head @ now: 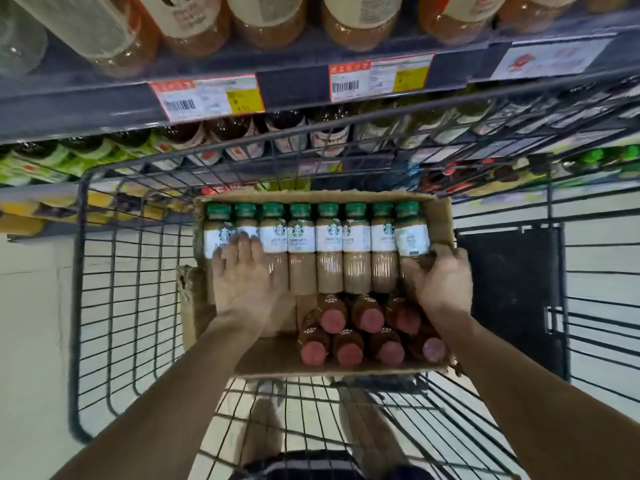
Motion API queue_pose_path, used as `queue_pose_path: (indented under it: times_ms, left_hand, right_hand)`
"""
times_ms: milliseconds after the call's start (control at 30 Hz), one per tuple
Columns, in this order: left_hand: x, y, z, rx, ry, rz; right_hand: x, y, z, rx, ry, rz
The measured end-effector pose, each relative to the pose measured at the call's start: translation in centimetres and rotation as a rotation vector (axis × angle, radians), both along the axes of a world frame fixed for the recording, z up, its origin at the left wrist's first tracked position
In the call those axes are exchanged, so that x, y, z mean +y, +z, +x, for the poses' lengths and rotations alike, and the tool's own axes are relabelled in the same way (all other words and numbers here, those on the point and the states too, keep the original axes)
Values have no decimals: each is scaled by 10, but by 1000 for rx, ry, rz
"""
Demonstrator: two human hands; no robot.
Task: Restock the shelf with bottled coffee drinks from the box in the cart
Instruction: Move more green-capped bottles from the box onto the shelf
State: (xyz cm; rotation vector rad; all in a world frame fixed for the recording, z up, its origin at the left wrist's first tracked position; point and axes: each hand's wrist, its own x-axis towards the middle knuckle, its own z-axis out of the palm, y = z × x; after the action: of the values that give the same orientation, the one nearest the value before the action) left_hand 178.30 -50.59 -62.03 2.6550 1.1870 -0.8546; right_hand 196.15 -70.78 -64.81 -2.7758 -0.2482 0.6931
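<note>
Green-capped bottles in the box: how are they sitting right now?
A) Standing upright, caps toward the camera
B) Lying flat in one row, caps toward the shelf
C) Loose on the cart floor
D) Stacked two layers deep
B: the green-capped bottles lie side by side in the cardboard box, labels up, caps pointing toward the shelf.

wire cart [114,306] carries an open cardboard box [441,216]; shelf [294,81] above bears bottles [277,19]
</note>
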Motion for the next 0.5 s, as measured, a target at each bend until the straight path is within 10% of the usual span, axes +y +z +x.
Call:
queue_pose_path:
  times_ms: [500]
  left_hand:
    - [43, -21, -19, -40, 290, 7]
  right_hand:
    - [34, -8, 3, 188, -173, -32]
